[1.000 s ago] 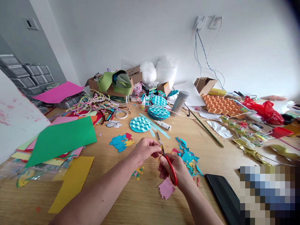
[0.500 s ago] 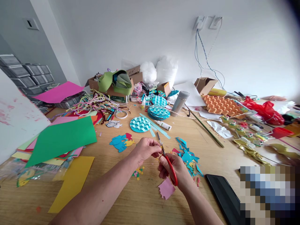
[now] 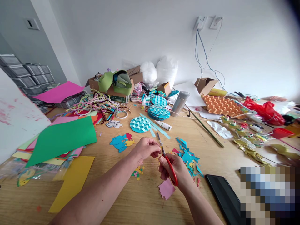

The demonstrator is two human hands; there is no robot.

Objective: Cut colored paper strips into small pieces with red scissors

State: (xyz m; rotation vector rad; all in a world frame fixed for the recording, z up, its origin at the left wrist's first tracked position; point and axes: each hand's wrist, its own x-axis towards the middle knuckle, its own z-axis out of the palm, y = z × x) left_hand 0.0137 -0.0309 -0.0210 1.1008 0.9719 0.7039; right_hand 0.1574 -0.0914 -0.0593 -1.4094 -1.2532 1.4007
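Wood-grain table [image 3: 140, 204] is pretty loaded tbh: black phone [image 3: 221, 195] lying flat, pink paper scrap [image 3: 167, 189] left of it, messy blue offcuts [image 3: 187, 156], little paper dots [image 3: 138, 173], blue fish cutout [image 3: 118, 142], wavy-patterned disc [image 3: 140, 124], small white bottle [image 3: 164, 125] on its side, long green stick [image 3: 208, 129], plus a silver flask [image 3: 179, 104] farther back.

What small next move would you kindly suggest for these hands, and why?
Perhaps draw the left hand slightly back before any snip, because its pinched fingers sit close beside the blades of the red-handled scissors in the right hand.
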